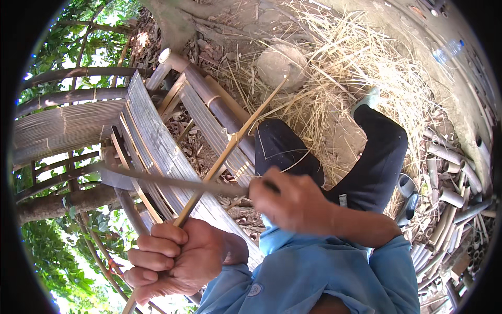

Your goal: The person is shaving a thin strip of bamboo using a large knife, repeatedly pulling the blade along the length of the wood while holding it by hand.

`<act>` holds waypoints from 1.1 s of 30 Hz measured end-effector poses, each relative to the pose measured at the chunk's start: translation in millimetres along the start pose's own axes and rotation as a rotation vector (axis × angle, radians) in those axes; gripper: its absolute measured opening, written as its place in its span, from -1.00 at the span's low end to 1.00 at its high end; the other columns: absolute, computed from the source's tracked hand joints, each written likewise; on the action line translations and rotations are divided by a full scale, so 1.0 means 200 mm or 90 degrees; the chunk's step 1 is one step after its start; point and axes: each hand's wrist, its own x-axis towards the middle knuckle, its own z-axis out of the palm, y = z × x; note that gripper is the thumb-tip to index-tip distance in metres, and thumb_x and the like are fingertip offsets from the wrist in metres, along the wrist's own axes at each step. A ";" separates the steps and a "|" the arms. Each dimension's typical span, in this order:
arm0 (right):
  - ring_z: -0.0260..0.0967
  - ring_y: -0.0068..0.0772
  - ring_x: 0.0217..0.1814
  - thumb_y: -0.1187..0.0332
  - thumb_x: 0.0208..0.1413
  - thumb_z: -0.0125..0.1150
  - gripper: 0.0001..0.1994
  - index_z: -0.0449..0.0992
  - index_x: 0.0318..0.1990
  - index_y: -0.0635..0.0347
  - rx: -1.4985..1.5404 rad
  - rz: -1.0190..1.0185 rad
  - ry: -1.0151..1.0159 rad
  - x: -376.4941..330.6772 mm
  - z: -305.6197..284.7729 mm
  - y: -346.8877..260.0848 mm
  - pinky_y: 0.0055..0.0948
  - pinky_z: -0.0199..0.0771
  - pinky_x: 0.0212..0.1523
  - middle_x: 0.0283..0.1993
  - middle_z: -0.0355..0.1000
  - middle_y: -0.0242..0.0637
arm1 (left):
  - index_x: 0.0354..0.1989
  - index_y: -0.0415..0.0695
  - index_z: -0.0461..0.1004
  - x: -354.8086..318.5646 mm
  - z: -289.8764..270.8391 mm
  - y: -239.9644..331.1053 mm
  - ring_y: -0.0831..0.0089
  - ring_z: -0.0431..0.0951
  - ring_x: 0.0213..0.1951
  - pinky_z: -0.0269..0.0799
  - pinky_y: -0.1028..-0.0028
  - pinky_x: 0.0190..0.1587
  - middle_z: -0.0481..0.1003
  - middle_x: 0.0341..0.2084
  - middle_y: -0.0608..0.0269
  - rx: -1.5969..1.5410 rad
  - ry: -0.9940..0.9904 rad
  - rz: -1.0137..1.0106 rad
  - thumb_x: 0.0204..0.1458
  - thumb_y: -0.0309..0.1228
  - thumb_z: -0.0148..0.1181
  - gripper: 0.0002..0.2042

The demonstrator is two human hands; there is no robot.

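Observation:
My left hand (180, 256) is closed in a fist around the lower part of a long, thin bamboo strip (220, 159). The strip slants up and away to a pointed tip, with a node partway along. In my right hand (293, 203), slightly blurred, is the handle of a long knife (157, 178). Its blade reaches left across the strip, just above my left fist. Whether the edge touches the strip, I cannot tell. Thin pale fibres curl near the strip, over my dark-trousered knee (285, 144).
Beside me on the left is a bamboo bench (172, 141) with a thick pole frame. Pale shavings (355, 57) cover the ground ahead, around a round flat block (282, 68). At the right lie cut bamboo pieces (449, 196), dark sandals (408, 201) and a plastic bottle (448, 51).

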 end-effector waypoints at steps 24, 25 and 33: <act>0.47 0.16 -0.45 0.39 0.21 0.15 -0.81 0.33 -0.07 0.09 -0.138 0.373 -0.065 -0.40 0.29 1.13 0.03 0.45 -0.45 -0.41 0.40 0.00 | -0.53 -0.02 0.14 0.11 -0.11 -0.05 0.56 -0.06 -0.62 -0.12 0.52 -0.62 -0.06 -0.65 0.46 0.106 0.053 0.014 0.40 -0.03 -0.07 -0.54; 0.47 0.12 -0.47 0.39 0.20 0.16 -0.79 0.33 -0.05 0.08 -0.122 0.351 -0.042 -0.36 0.30 1.08 0.00 0.46 -0.48 -0.42 0.41 -0.02 | -0.54 -0.02 0.13 0.13 -0.13 -0.06 0.56 -0.06 -0.62 -0.12 0.52 -0.62 -0.06 -0.65 0.46 0.089 0.041 0.005 0.40 -0.04 -0.08 -0.54; 0.40 -0.05 -0.55 0.39 0.21 0.24 -0.83 0.34 -0.18 0.15 -0.048 0.232 -0.002 -0.09 0.41 0.98 -0.16 0.42 -0.59 -0.44 0.34 -0.11 | -0.53 -0.04 0.14 0.31 -0.30 -0.10 0.54 -0.05 -0.60 -0.05 0.53 -0.58 -0.03 -0.63 0.43 0.011 -0.058 -0.030 0.43 -0.09 -0.18 -0.55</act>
